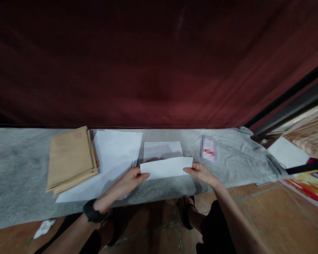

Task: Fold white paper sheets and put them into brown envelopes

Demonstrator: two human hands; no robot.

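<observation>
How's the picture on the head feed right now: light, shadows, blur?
Head view: dim, with the dark red cloth backdrop darkest along the top; soft shadow on the flat white rectangular paper behind the raised white paper strip; small pale card-like rectangle with a red mark pixelated, unreadable; red-and-yellow printed sheet looks stretched at right.

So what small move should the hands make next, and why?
Perhaps lower the sheet flat onto the cloth: the left hand and right hand pinch its opposite ends, and it appears raised, with shadow on the white paper just beyond.
</observation>
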